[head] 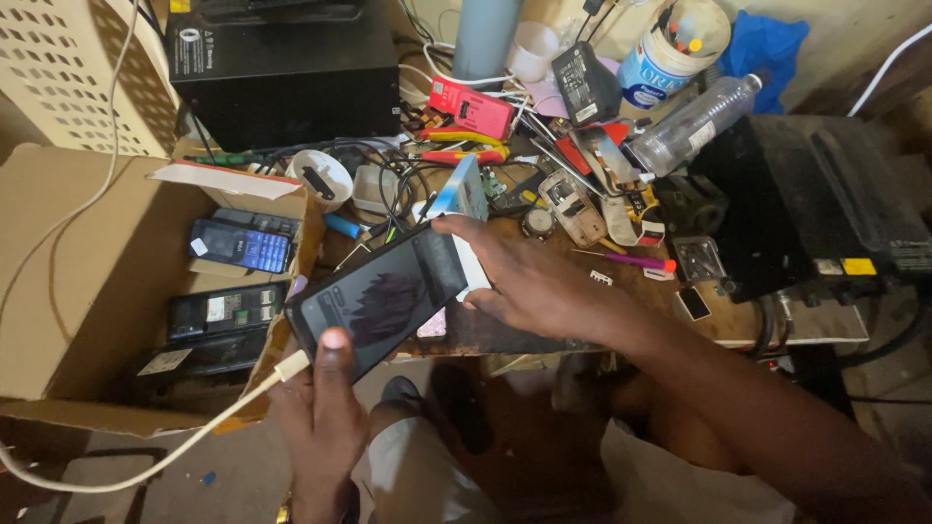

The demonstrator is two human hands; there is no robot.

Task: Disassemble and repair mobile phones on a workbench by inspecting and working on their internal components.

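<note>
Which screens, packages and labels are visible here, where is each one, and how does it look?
Smartphone: held by left hand and right hand, dark screen, white cable plugged in.
Keypad phone: in the cardboard box, blue-lit screen.
Black phone: lower in that box, pale label.
Round tub: bench top, white with blue label.
Plastic bottle: lying clear, pale label.
Red package: flat, behind the pliers.

A worn wooden surface [743, 325] fills the upper right of the frame. On it lie pliers [464, 146], a clear plastic bottle [694, 121], a red box [473, 107] and a black case [825, 204].
</note>
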